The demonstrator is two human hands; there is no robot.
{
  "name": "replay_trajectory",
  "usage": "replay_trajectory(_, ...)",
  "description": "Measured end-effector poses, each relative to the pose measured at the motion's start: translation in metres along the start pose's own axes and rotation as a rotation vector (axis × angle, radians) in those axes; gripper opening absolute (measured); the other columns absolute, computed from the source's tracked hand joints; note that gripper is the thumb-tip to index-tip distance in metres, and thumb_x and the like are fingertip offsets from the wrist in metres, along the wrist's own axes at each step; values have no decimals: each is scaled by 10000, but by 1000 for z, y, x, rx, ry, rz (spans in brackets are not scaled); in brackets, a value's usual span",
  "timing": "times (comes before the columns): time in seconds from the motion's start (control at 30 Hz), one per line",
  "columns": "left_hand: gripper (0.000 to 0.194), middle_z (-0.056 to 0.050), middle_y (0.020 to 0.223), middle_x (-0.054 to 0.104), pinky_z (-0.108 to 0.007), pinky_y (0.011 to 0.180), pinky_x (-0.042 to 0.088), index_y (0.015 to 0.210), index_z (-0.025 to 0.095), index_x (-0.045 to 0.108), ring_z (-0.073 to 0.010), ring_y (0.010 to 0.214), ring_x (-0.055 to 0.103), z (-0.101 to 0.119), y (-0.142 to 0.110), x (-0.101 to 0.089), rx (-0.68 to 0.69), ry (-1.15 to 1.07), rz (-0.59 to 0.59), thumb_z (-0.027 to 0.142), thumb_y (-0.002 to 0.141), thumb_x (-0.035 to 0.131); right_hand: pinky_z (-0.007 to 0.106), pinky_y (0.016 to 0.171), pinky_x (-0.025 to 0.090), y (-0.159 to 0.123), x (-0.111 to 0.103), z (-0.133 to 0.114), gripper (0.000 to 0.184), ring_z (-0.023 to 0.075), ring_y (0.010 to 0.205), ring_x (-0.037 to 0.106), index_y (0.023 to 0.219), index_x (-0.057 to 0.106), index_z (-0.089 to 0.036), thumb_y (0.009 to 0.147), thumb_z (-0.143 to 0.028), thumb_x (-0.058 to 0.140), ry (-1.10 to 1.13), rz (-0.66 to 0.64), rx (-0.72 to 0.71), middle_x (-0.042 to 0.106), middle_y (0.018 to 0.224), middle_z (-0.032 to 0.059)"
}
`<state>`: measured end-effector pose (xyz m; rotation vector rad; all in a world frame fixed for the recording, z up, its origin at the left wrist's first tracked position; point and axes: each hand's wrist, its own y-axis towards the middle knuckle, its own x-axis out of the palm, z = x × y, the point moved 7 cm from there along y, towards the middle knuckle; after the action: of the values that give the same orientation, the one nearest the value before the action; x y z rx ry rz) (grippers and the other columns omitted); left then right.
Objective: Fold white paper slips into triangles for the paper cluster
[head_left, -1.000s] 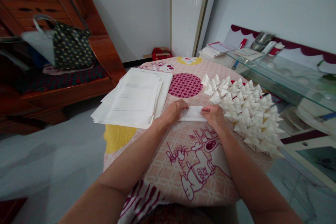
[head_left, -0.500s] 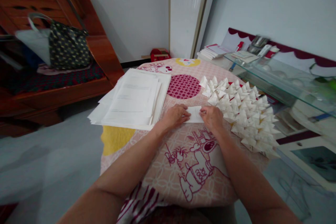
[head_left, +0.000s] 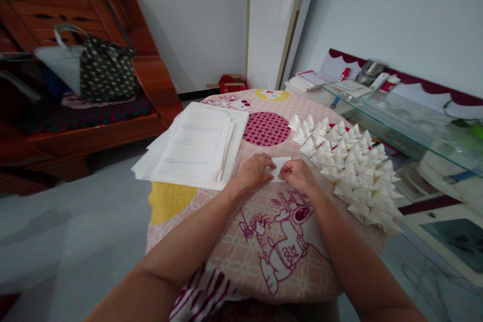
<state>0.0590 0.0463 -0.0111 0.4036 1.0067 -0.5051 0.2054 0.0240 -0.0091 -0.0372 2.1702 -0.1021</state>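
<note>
A small piece of white paper point(head_left: 279, 162) lies on the cloth-covered table point(head_left: 234, 256) between my hands. My left hand point(head_left: 257, 170) grips its left side with curled fingers. On its right part the fingers of my right hand point(head_left: 299, 175) are pinched together, pressing the paper down. Just beyond my left hand is a stack of paper sheets point(head_left: 192, 146), the top one lightly printed. To the right of my right hand stand many folded white paper pieces point(head_left: 347, 161), their points upward in close rows.
A glass-topped cabinet point(head_left: 411, 126) runs along the right wall, with papers point(head_left: 307, 79) and metal containers point(head_left: 372, 71) on it. At the left is a wooden bench point(head_left: 154, 85) holding a patterned bag point(head_left: 107, 70). A tall white appliance point(head_left: 269, 30) stands behind the table.
My right hand has moved left, closer to my left hand, and less of the paper shows between them. The whole view has shifted slightly downward.
</note>
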Motion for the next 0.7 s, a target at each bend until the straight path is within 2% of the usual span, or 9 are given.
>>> replay_trajectory(0.23,329,-94,1276,663,-381,1120,446,1140,181,698,-254,1226,586,9,-3,-4,75,29,24,185,811,720,243,563,376,-5,4,-11,46,137,610,587,708,762,-199,712,-165,731,16,-78,20,675,628,-4)
replay_trajectory(0.4,325,-113,1236,665,-391,1114,447,1127,158,683,-259,1206,589,10,-3,-3,97,31,18,160,802,702,244,570,381,-6,3,-14,32,140,622,602,700,751,-194,704,-162,747,-2,-66,0,688,648,1)
replay_trajectory(0.7,331,-103,1275,643,-416,1107,448,1137,190,671,-264,1205,576,2,0,4,92,16,28,186,807,690,236,502,360,-8,-7,3,110,120,517,548,595,690,-213,653,-120,701,-29,-90,81,595,518,-39)
